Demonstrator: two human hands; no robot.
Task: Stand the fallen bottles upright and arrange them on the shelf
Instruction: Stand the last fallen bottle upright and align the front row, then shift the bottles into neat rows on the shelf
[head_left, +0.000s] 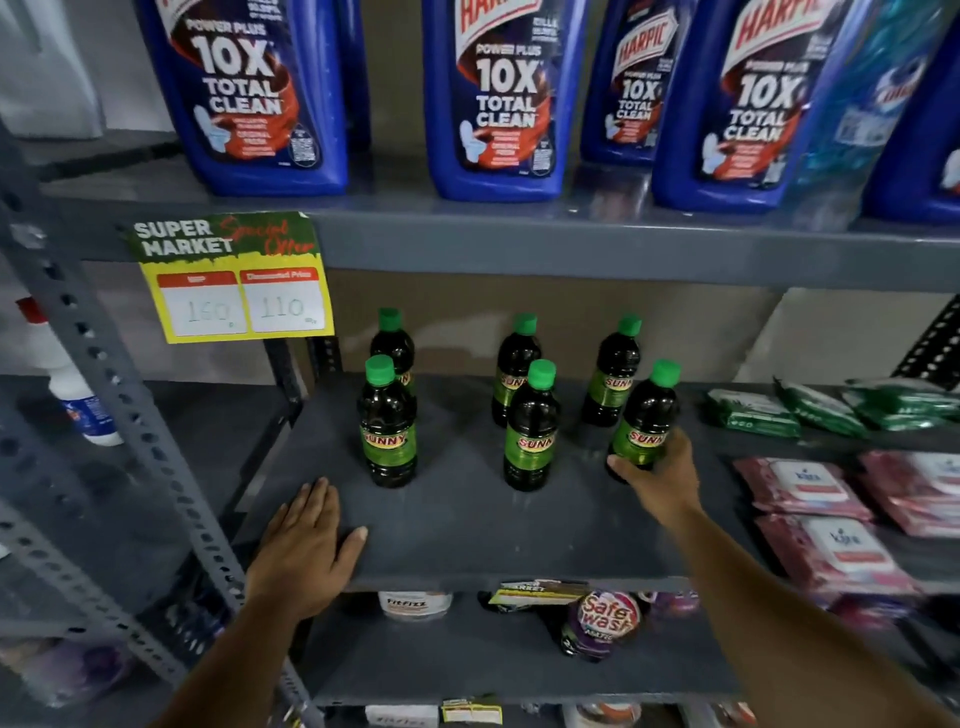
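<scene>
Several dark bottles with green caps and green "SUNNY" labels stand upright on the grey middle shelf (457, 525), in a back row and a front row. The front left bottle (388, 422) and the front middle bottle (531, 427) stand free. My right hand (662, 475) is wrapped around the lower part of the front right bottle (645, 418), which leans slightly. My left hand (306, 551) lies flat, palm down, on the shelf's front left edge, holding nothing. No bottle lies on its side in view.
Large blue Harpic bottles (498, 98) line the shelf above. A yellow price tag (234, 280) hangs from that shelf's edge. Green packets (753, 413) and pink wipe packs (810, 488) lie to the right. A perforated grey upright (124, 410) stands left. Other products sit below.
</scene>
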